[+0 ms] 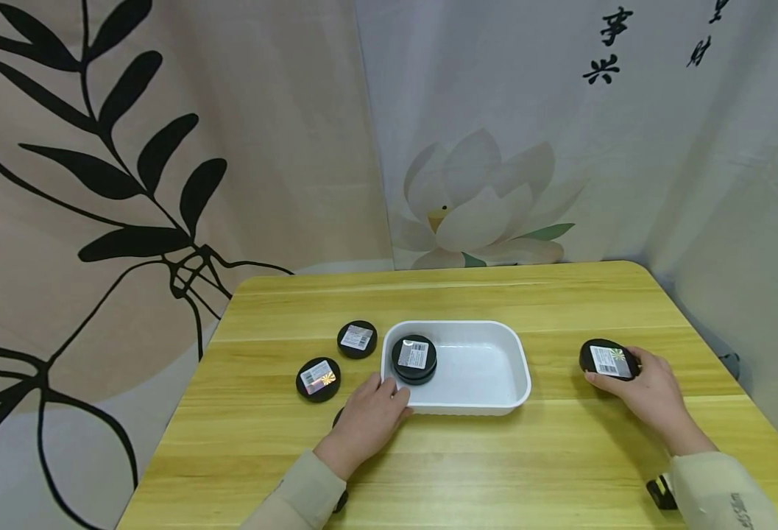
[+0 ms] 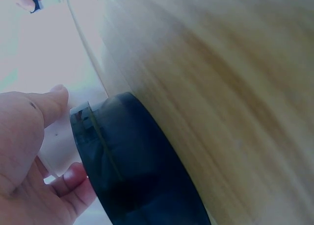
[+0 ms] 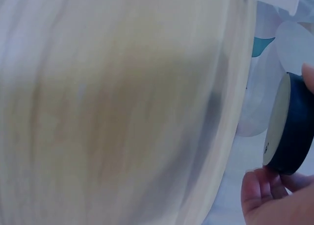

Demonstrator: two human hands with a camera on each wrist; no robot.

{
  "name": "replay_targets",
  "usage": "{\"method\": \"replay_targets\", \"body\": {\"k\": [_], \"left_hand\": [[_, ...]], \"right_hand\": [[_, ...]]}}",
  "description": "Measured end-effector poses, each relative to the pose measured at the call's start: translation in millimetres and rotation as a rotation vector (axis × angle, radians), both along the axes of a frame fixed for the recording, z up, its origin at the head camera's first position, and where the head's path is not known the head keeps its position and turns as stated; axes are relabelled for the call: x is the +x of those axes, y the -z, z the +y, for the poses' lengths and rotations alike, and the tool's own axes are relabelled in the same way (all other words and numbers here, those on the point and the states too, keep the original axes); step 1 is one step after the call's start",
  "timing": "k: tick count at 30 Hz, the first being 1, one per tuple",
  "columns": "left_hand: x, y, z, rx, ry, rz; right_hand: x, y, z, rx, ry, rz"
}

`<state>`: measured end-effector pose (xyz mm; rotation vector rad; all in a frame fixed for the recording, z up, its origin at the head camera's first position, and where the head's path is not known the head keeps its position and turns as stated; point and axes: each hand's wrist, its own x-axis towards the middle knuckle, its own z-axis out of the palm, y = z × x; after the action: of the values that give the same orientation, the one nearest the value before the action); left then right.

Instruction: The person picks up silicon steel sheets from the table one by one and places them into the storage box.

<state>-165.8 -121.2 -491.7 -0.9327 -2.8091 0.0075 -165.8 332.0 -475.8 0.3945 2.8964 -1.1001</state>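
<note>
In the head view my right hand (image 1: pixel 656 390) holds a round black tin (image 1: pixel 609 360) with a white label, raised at the right side. The right wrist view shows this tin's dark side (image 3: pixel 297 129) and pale face, with fingers around its edge. My left hand (image 1: pixel 369 423) grips the white tray (image 1: pixel 475 368) at its near left corner. Inside the tray, at its left end, two black tins (image 1: pixel 414 359) appear stacked. Beside the left hand stands another black tin (image 2: pixel 147 166), mostly hidden by the hand in the head view.
Left of the tray lie two labelled black tins, one farther back (image 1: pixel 357 339) and one nearer (image 1: pixel 318 380). Everything rests on a yellow wood-grain table (image 1: pixel 494 471). A printed curtain (image 1: pixel 283 147) hangs behind its far edge.
</note>
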Motion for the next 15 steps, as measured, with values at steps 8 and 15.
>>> {"method": "replay_targets", "body": {"k": [8,15], "left_hand": [[1.3,-1.2,0.5,0.0,-0.007,-0.009],[2.2,-2.1,0.5,-0.008,-0.005,-0.02]], "right_hand": [[-2.0,-8.9,-11,-0.027,-0.006,-0.012],[-3.2,-11.1,-17,-0.014,-0.012,0.015]]}}
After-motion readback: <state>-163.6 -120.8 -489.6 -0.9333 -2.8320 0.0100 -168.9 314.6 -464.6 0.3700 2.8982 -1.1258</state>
